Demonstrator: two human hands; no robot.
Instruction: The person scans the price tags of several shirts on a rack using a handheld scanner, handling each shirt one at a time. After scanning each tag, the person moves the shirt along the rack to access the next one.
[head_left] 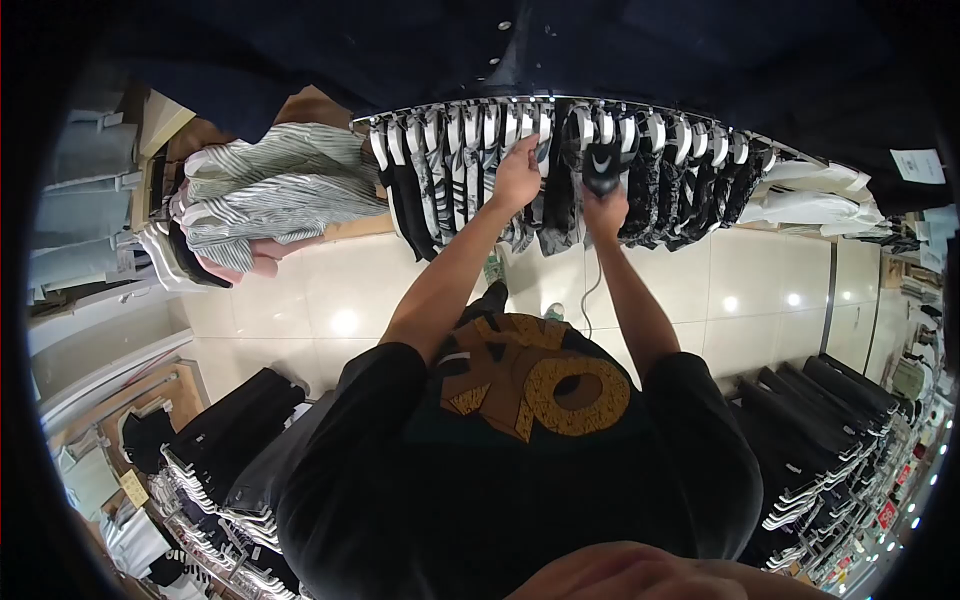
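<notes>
My right hand is wrapped around the handle of a black handheld barcode scanner, whose head points at the hanging clothes. A thin cord trails down from it. My left hand is at the top of the row, fingers closed beside a white hanger; what they pinch is too small to make out. Black-and-white patterned garments hang on both sides of my hands, with a gap between the left hand and the scanner. Plain black garments hang at the row's left end.
A metal rail carries the hangers. Striped shirts hang to the left, white garments to the right. Racks of dark trousers stand behind me on both sides. Pale floor tiles lie below.
</notes>
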